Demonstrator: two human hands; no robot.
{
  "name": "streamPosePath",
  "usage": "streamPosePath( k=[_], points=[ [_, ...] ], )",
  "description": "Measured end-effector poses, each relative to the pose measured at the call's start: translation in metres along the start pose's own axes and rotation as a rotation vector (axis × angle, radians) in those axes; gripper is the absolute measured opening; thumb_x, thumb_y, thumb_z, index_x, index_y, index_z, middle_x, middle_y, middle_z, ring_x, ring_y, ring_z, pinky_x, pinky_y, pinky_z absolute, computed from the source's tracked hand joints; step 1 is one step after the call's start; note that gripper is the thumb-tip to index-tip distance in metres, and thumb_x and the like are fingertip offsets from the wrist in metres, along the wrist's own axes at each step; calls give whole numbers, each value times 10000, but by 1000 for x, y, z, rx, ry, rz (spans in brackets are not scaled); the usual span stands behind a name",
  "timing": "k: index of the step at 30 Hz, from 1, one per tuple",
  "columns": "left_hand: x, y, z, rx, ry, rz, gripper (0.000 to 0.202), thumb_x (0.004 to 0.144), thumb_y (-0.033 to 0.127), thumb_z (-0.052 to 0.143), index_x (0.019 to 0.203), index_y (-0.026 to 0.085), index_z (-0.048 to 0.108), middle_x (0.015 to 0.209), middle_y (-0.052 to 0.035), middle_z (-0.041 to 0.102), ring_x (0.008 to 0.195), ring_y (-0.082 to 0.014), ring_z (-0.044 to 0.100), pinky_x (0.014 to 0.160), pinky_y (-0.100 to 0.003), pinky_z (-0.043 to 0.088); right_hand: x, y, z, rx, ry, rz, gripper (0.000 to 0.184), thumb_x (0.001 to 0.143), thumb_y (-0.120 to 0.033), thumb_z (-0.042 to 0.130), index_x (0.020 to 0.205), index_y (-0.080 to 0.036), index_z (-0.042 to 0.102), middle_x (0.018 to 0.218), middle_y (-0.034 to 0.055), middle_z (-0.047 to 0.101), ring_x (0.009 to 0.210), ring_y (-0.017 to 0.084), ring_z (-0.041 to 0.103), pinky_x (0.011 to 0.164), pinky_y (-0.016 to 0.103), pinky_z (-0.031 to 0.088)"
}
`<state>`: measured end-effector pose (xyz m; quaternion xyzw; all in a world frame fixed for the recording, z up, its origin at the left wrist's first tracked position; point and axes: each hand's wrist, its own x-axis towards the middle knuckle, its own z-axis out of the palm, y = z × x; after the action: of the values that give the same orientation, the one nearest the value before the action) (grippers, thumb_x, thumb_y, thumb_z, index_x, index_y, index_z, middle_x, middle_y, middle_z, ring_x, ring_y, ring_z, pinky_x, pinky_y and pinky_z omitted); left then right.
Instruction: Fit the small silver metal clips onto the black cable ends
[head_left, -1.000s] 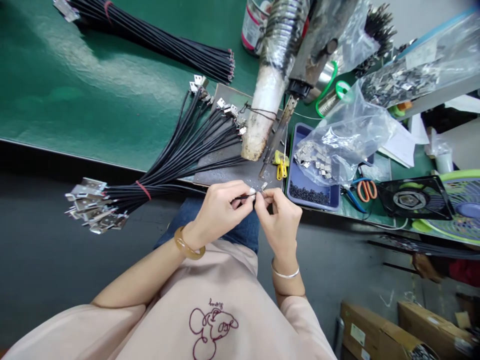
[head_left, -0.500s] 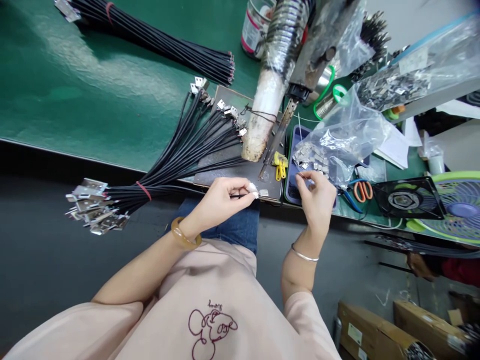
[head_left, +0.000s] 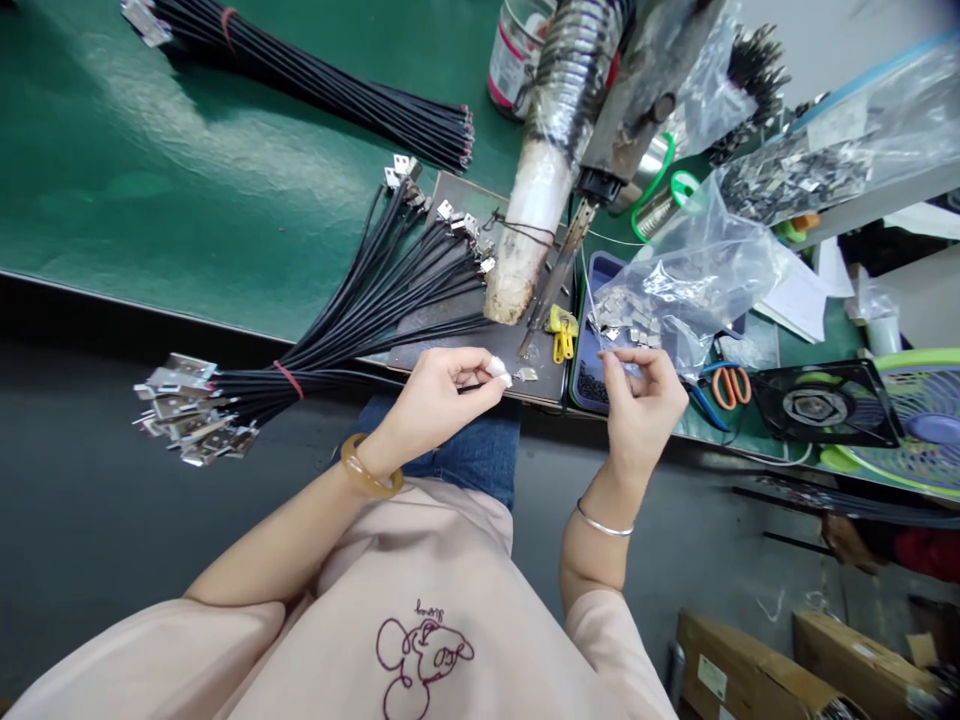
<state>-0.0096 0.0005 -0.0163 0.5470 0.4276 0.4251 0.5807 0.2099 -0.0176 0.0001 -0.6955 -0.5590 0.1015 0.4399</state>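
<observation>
Left hand (head_left: 435,398) pinches one black wire (head_left: 471,387) end; right hand (head_left: 641,410), three o'clock of it, picking among metal clips (head_left: 626,325), grip unclear; pairing likely needs fine alignment.

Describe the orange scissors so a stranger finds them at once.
Find the black fan on the right of the bench. Just left of it, by the clear bag of metal tabs, lie the scissors; unlike the blue-handled pliers beside them, their handles are orange loops.
</observation>
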Motion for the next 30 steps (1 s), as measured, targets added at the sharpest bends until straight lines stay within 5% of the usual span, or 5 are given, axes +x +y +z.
streamPosePath(
  k=[7, 24, 30],
  points=[
    [-1, -5, 7, 66, 90, 22, 109, 752, 237, 678, 712, 140, 650, 653, -3, 625, 598, -99, 564, 573, -202, 456, -42, -31, 30, 360, -206, 105, 78, 871, -270, 669, 908, -206, 642, 824, -19, 724, 418, 21, 330, 414, 203, 242],
    [-2, -6, 6, 110, 29, 31, 134, 780, 234, 661, 697, 136, 626, 636, 13, 577, 580, -84, 505, 559, -201, 410, -45, -32, 34, 313, -259, 90, 79, 889, -278, 643, 900, -200, 651, 705, -51, 642, 437, 29, 290, 437, 217, 230],
    [-2, -6, 2, 138, -25, 40, 124, 790, 222, 654, 704, 133, 639, 644, 5, 607, 589, -92, 531, 575, -205, 436, -47, -34, 34, 141, -240, -91, 48, 893, -247, 654, 869, -211, 675, 604, -76, 568, 442, 42, 320, 466, 220, 307]
  ],
)
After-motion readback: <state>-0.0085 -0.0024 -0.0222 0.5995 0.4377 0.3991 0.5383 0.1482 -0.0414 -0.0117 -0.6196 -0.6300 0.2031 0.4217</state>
